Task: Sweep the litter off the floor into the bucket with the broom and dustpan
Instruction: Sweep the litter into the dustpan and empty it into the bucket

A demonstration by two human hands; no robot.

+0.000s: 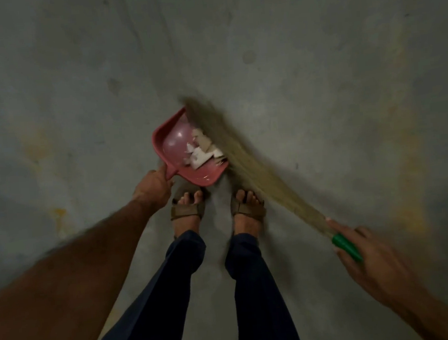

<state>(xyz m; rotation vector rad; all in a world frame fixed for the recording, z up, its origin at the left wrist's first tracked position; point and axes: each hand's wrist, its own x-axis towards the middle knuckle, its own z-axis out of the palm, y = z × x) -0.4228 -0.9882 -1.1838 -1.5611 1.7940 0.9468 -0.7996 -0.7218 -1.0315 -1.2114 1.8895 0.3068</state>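
- Here, seen from above, a person stands on a grey concrete floor (pixel 315 55) marked with faint yellow stains, both arms reaching down and forward.
- The left hand (pixel 153 187) grips the short handle of a red plastic dustpan (pixel 172 144), fingers curled round it; the handle itself is mostly hidden by the hand.
- The dustpan sits low at the floor just beyond the toes of the left foot, its open mouth facing right, toward the broom.
- Torn scraps of white and tan paper litter (pixel 202 151) lie inside the pan, heaped against its right, open edge.
- The right hand (pixel 369 263) holds the green plastic handle (pixel 347 246) of a straw-coloured grass broom (pixel 246 165), the forefinger stretched along the bristle bundle and the other fingers wrapped about the grip.
- The broom slants from the near right up to the far left, its darker, blurred tips meeting the mouth of the dustpan and touching the litter there.
- The bristles pass just to the right of the right foot.
- Both feet wear brown strapped sandals (pixel 187 209), toes pointing away, below dark navy trousers (pixel 173 294).
- The bucket does not show in this view.
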